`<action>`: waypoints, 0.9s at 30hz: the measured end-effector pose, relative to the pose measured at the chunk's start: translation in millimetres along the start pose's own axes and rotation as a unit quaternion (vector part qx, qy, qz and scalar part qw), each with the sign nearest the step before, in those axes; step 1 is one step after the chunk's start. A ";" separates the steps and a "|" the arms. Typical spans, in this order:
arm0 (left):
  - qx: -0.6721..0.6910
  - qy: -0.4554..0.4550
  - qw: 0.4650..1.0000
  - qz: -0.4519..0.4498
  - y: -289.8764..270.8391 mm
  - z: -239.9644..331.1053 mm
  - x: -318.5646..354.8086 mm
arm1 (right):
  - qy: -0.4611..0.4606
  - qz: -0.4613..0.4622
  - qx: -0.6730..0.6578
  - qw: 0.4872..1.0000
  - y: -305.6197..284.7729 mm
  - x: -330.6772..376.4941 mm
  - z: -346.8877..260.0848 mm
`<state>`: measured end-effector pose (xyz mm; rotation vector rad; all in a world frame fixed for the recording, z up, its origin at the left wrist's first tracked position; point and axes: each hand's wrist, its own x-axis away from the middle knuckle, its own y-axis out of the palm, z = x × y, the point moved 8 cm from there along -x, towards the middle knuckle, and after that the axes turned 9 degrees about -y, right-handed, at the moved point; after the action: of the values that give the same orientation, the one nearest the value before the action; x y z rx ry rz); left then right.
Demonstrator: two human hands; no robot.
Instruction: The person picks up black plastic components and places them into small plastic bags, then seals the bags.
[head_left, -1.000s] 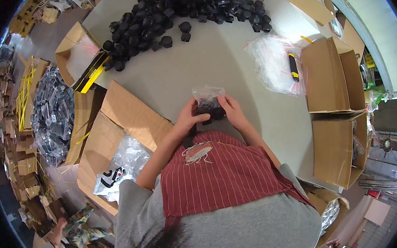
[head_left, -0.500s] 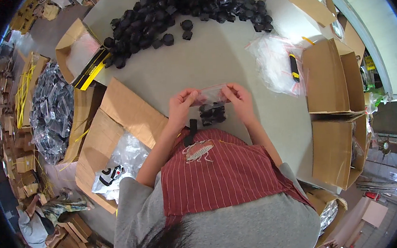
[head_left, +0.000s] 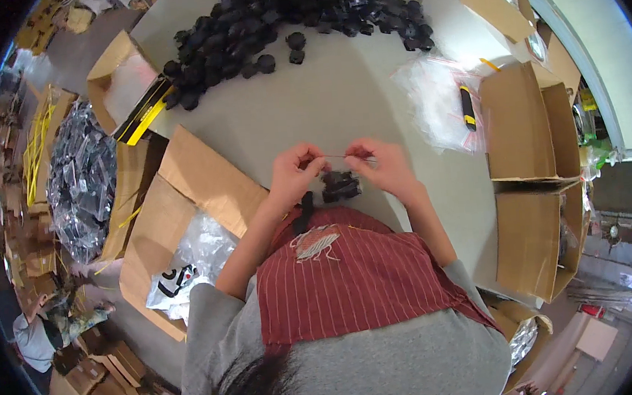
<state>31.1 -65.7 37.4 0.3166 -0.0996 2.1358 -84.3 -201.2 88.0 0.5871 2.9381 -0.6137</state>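
Between my two hands hangs a clear zip bag (head_left: 337, 167) with several small black parts (head_left: 341, 186) in its lower end, just above the apron (head_left: 337, 281). My left hand (head_left: 297, 171) pinches one top corner between thumb and fingers. At the other corner, my right hand (head_left: 382, 164) pinches the bag the same way. A thin red line runs along the bag's top edge between the fingertips. The exact shape of the black parts cannot be made out.
A large heap of black parts (head_left: 280, 22) covers the table's far side. Clear bags (head_left: 435, 106) with a black-yellow cutter (head_left: 468, 107) lie at right, beside open cardboard boxes (head_left: 518, 122). At left, an open carton (head_left: 156, 247) holds plastic bags; farther out, a person (head_left: 37, 338) bends near boxes.
The bag's top has tipped so its red edge now shows as a thin line. My hands have shifted slightly, still pinching it. The person at far left has moved outward.
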 end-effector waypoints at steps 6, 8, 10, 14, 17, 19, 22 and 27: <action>-0.204 0.117 0.970 0.059 19.0 51.2 20.4 | -0.060 -0.078 0.148 0.984 13.8 -1.1 -32.6; -0.205 0.138 0.968 0.048 22.4 57.7 25.0 | -0.076 -0.083 0.113 0.987 13.2 1.8 -39.7; -0.203 0.157 0.966 0.035 26.1 58.4 27.9 | -0.101 -0.075 0.135 0.983 11.3 6.1 -47.0; -0.212 0.169 0.962 0.037 31.8 60.2 27.6 | -0.119 -0.050 0.171 0.977 8.3 20.4 -46.9; -0.180 0.139 0.973 0.036 23.2 49.4 17.3 | -0.112 -0.054 0.185 0.975 -4.3 33.7 -43.4; -0.117 0.084 0.988 0.048 8.8 37.6 8.3 | -0.095 -0.057 0.200 0.974 -14.5 44.5 -40.2; -0.070 0.066 0.995 0.011 14.3 37.1 1.9 | -0.066 -0.046 0.203 0.976 -23.8 62.7 -31.3; -0.081 0.079 0.993 -0.034 44.0 46.3 -11.7 | -0.049 -0.010 0.089 0.995 -48.6 86.1 -43.8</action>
<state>9.3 -108.4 81.2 0.0559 -0.1672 2.0613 -182.6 -194.5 132.5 0.5280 2.8205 -0.8855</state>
